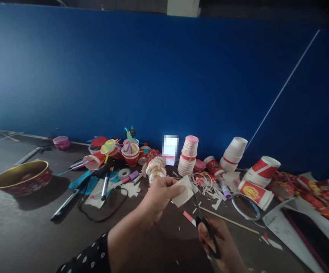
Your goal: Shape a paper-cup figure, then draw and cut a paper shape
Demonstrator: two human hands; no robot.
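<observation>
My left hand [160, 195] pinches a small cream-white piece of paper [184, 194] between thumb and fingers, a little above the dark table. In my right hand [217, 239] is a pair of scissors [200, 212] with black handles. Their blades point up and away from me, at the right edge of the paper. Whether the blades are cutting into it I cannot tell. Below the paper, a pink and white stick-like piece [189, 218] lies beside the scissors. A thin wooden stick [229, 220] stretches to the right behind my right hand.
Stacked paper cups [187, 159] stand behind the paper, with more cup stacks [232, 155] to the right. Left are a gold-rimmed bowl [19, 178], a glue gun [81, 187] and decorated cups [130, 153]. A phone [315, 239] lies at right; a blue partition [153, 76] closes the back.
</observation>
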